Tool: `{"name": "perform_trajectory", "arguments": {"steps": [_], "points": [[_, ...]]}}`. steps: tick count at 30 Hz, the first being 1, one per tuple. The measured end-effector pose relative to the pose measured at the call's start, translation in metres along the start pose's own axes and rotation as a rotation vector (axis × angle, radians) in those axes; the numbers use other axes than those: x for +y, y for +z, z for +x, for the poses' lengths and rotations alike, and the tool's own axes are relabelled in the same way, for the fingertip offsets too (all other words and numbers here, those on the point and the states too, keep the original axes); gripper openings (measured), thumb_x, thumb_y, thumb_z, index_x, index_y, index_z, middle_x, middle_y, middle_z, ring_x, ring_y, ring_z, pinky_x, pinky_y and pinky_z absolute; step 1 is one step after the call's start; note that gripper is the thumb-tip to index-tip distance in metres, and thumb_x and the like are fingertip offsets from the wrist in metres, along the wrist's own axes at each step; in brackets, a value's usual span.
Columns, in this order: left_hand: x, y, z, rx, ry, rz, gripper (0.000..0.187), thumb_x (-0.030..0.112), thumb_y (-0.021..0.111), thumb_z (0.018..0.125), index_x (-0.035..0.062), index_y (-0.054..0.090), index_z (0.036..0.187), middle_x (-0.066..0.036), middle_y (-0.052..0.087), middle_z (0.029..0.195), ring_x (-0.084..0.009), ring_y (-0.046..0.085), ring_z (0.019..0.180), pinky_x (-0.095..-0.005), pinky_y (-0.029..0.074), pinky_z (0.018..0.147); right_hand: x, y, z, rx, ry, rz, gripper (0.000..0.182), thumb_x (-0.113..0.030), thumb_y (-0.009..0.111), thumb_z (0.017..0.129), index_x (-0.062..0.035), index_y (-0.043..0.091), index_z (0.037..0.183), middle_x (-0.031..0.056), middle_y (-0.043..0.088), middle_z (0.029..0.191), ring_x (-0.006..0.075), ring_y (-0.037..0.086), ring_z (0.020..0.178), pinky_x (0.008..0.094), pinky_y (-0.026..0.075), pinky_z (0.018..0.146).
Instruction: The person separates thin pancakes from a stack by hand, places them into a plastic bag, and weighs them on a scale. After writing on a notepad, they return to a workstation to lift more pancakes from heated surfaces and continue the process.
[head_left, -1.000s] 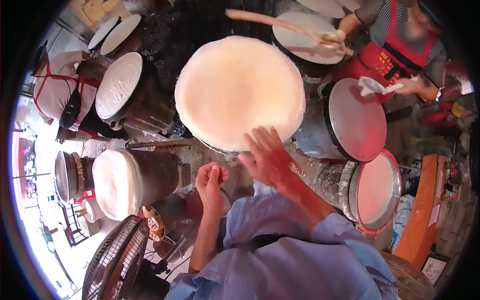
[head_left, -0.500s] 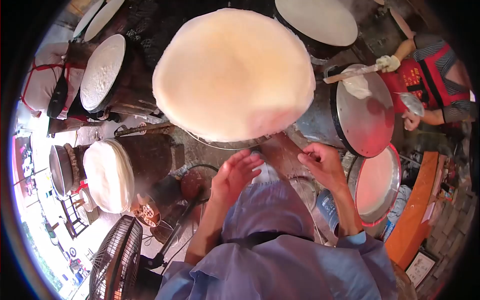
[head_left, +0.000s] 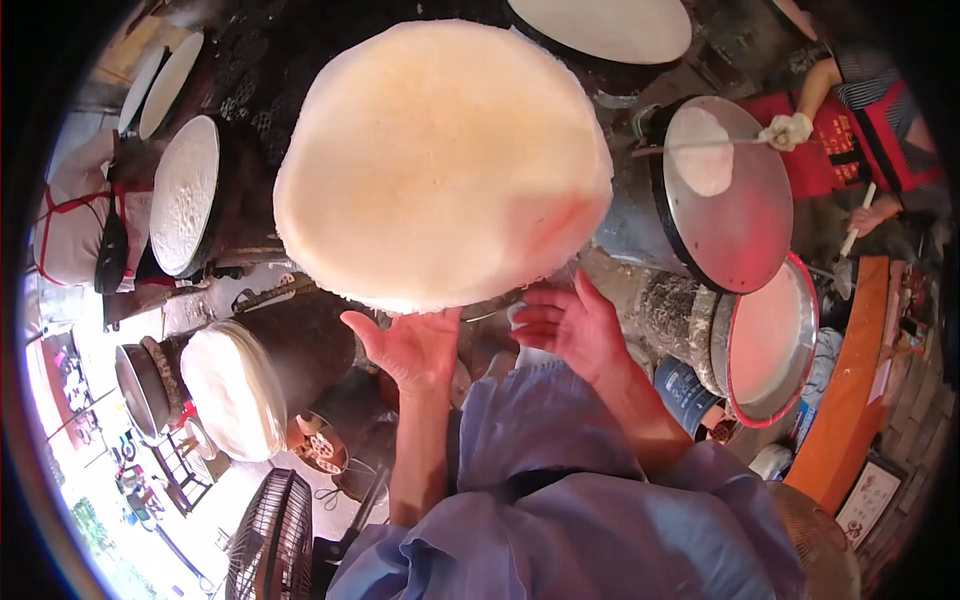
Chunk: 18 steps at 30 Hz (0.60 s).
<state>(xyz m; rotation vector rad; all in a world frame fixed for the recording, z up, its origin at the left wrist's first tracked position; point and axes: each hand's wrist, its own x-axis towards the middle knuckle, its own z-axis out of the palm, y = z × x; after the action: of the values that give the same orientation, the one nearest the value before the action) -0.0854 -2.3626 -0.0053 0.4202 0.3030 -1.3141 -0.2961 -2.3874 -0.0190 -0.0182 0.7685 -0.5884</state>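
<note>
A large round thin pancake [head_left: 445, 170], pale with a ragged edge, lies on the griddle in front of me. At its near edge is my left hand [head_left: 412, 350], palm up and thumb spread out, its fingertips hidden beneath the rim of the pancake. My right hand [head_left: 575, 328] sits just below the near right edge, fingers apart and thumb pointing up, with nothing in it. Between the hands and my body hangs my blue-grey apron [head_left: 540, 430].
Left stands a stack of finished pancakes [head_left: 232, 390] and a fan [head_left: 272, 540]. At right a person's gloved hand [head_left: 785, 132] holds a spreader over batter [head_left: 700, 150] on another griddle [head_left: 735, 225]. A red-rimmed batter basin [head_left: 812, 340] stands below it.
My left hand has moved left and turned palm up under the pancake's edge. My right hand has shifted left and its fingers have spread. The other person's spreader has moved over the batter.
</note>
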Motion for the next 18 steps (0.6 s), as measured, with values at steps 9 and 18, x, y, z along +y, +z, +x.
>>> {"name": "perform_trajectory", "arguments": {"steps": [9, 18], "points": [[0.020, 0.007, 0.015, 0.044, -0.006, 0.153, 0.094, 0.072, 0.061, 0.071, 0.0132, 0.037, 0.140, -0.005, 0.040, 0.143, -0.0270, 0.038, 0.131, -0.0512, 0.033, 0.106, -0.026, 0.045, 0.068, -0.268, -0.391, 0.552, 0.065, -0.059, 0.034, 0.094, -0.0132, 0.040, 0.139, 0.0080, 0.049, 0.134, 0.0289, 0.046, 0.123, 0.0463, 0.043, 0.098], [0.051, -0.002, 0.043, 0.024, 0.216, 0.338, 0.081, 0.067, 0.050, 0.083, 0.0133, 0.036, 0.142, -0.006, 0.040, 0.144, -0.0304, 0.040, 0.129, -0.0479, 0.035, 0.105, -0.035, 0.049, 0.074, -0.076, -0.543, 0.404, 0.080, -0.067, 0.028, 0.091, -0.0059, 0.032, 0.142, 0.0112, 0.037, 0.144, 0.0298, 0.038, 0.131, 0.0458, 0.034, 0.105]]}}
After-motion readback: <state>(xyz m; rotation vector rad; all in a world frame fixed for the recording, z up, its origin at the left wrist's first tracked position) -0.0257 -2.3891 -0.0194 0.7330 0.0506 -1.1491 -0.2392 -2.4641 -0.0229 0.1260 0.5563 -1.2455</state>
